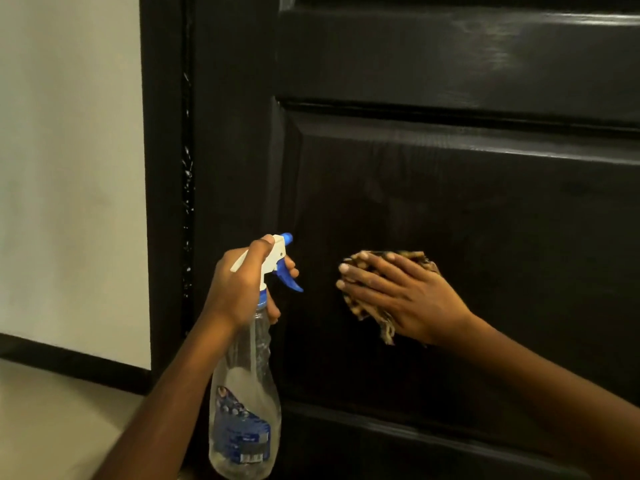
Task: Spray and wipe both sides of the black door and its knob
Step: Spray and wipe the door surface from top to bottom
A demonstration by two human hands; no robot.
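Observation:
The black panelled door (450,188) fills the right and middle of the view; its knob is out of sight. My left hand (239,285) grips the neck of a clear spray bottle (246,403) with a white and blue trigger head, nozzle pointing at the door. My right hand (398,296) lies flat with straight fingers and presses a brown patterned cloth (360,310) against the lower door panel. The cloth shows around the fingertips and under the palm.
The black door frame (162,168) runs down the left of the door, with white specks along its seam. Left of it are a pale wall (69,150), a black skirting board (69,358) and a light floor (52,427).

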